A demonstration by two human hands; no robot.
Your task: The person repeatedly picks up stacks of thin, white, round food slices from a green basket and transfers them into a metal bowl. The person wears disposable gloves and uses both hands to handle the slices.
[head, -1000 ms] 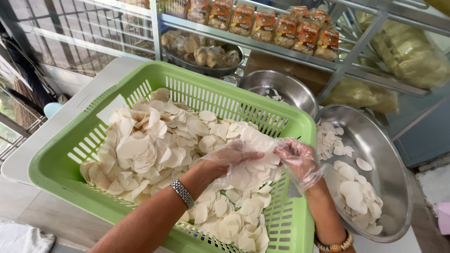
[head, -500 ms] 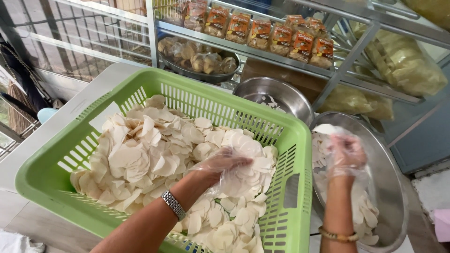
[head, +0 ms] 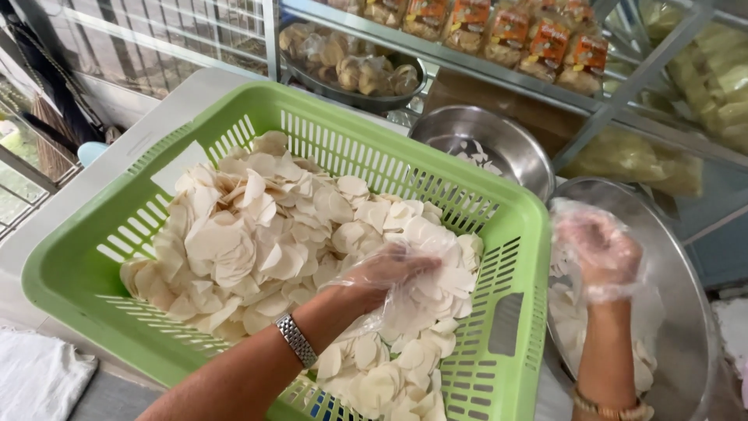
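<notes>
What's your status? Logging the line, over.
Left hand gloved, open on pale chips in green basket. Right hand gloved, over steel bowl, grip unclear. Nothing in the way.

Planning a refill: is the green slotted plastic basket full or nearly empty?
Fairly full: pale round chips heap across the green slotted plastic basket, hiding its floor, though below the rim.

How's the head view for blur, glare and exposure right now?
Head view: the right hand in a thin clear plastic glove is smeared by motion blur over the large steel bowl, which shows soft glare; the left hand in a clear glove and the pale round chips in the green slotted plastic basket are sharp, evenly lit.
</notes>
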